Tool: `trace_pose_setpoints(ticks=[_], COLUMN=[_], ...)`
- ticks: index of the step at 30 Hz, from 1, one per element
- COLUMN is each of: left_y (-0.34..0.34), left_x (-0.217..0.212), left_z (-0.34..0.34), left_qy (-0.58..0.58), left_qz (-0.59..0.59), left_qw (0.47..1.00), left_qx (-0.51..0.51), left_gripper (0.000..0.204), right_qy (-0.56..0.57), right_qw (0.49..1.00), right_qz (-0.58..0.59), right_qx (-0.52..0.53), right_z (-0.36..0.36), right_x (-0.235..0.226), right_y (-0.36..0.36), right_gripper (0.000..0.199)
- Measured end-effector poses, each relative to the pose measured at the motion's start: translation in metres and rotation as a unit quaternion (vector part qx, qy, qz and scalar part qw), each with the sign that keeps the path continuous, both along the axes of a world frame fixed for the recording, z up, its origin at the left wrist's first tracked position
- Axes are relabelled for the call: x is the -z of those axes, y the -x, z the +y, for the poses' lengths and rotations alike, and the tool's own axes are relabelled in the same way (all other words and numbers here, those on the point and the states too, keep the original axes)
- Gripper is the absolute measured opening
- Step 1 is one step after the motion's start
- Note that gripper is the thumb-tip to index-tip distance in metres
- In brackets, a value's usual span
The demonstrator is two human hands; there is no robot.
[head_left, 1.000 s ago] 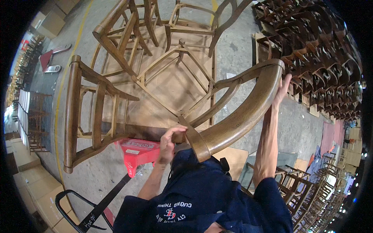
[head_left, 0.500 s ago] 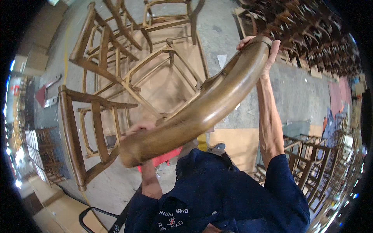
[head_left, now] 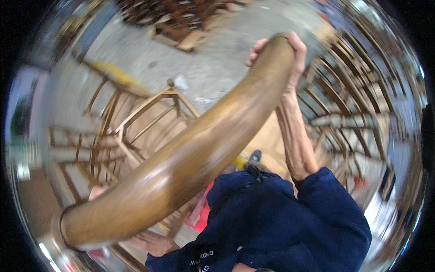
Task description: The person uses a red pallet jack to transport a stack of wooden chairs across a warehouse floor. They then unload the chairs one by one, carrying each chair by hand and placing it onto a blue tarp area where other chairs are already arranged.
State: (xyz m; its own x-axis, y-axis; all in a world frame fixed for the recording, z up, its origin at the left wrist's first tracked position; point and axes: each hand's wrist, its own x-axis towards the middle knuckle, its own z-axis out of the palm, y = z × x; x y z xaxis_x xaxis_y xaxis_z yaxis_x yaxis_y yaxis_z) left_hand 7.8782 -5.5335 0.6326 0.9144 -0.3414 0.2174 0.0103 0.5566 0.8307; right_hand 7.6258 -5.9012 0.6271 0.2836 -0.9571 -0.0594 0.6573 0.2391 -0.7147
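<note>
Across the head view from 8 o'clock up to 1 o'clock runs a curved brown wooden chair rail [head_left: 190,158], thick and glossy, close to the lens and motion-blurred; right hand [head_left: 283,52] at 1 o'clock grips its upper end, fingers curled round the far side and thumb on the near side, wrapped tight on the wood; right forearm runs down from it to a dark blue sleeve [head_left: 335,213] at 5 o'clock; left hand [head_left: 154,242] at 7 o'clock sits under the lower end of the rail, mostly hidden behind it; a pale bit of it shows at the rail's left edge too; cannot tell if those fingers are spread or closed, nor whether they clasp the wood; chair frame [head_left: 136,131] the rail belongs to hangs behind it at 9 to 10 o'clock, open seat frame and thin rungs, blurred; grey concrete floor [head_left: 213,59] at 12 o'clock; pile of dark wooden chairs [head_left: 181,16] at 11 to 12 o'clock, well apart; stacked chair frames [head_left: 358,104] at 3 o'clock, blurred; red object [head_left: 204,213] low at 6 o'clock beside the blue jacket, kind unclear; dark shoe [head_left: 255,156] near centre, just above the jacket.
</note>
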Motion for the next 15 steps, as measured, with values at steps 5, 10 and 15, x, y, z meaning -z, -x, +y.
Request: trace_pose_setpoints(ticks=[5, 10, 15], left_y=[0.091, 0.187, 0.287], left_x=[0.008, 0.017, 0.056], left_z=[-0.143, -0.245, -0.323], left_qy=[-0.007, -0.013, -0.045], left_qz=[-0.016, -0.041, -0.105], left_qw=[0.988, 0.958, 0.902], left_qx=[0.152, 0.285, 0.416], left_gripper=[0.073, 0.069, 0.066], right_qy=[0.029, 0.068, 0.047], right_qw=[0.986, 0.945, 0.897], right_qz=[0.016, 0.126, 0.16], right_qx=[0.164, 0.295, 0.41], right_z=[-0.025, -0.018, -0.015], right_x=[-0.03, -0.055, -0.039], right_y=[0.204, 0.356, 0.471], right_gripper=[0.053, 0.064, 0.066])
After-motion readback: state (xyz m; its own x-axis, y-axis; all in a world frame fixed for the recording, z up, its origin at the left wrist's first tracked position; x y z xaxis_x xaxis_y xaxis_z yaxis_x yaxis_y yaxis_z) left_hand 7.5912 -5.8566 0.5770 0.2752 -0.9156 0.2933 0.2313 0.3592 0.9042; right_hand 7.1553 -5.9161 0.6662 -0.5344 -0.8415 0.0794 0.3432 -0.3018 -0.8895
